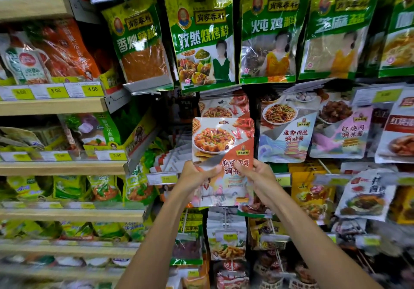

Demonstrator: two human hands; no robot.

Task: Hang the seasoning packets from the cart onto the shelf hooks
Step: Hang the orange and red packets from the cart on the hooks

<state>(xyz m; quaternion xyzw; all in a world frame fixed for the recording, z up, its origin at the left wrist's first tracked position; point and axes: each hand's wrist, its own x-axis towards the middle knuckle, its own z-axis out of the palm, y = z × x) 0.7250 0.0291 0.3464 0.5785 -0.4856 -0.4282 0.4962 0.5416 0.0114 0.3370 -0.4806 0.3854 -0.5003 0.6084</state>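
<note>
Two bare forearms (152,244) are rising from the bottom edge and meeting at a seasoning packet (221,141). The packet is being held upright in front of the hanging display, with its printed dish of tofu in red sauce facing the camera.

Left of the seasoning packet, wooden shelves (51,106) are carrying rows of green and orange pouches behind yellow price labels. Above the seasoning packet, a row of large green packets (201,40) is hanging side by side. Just right of the seasoning packet, a pale fish-flavoured sauce packet (284,132) is hanging at about the same height. Directly behind the seasoning packet's top edge, a matching packet (224,106) is hanging, its lower part hidden by the held one. Whether the held packet's hanging hole is on a hook is not something the view is showing.

The left hand (195,176) is pinching the seasoning packet's lower left edge, thumb lying across the front and fingers tucked behind. The right hand (261,176) is pinching the lower right edge in the same way, thumb on the printed face. Just left of the seasoning packet's lower half, beside the left hand, a small yellow price tag (168,179) is facing outward.
</note>
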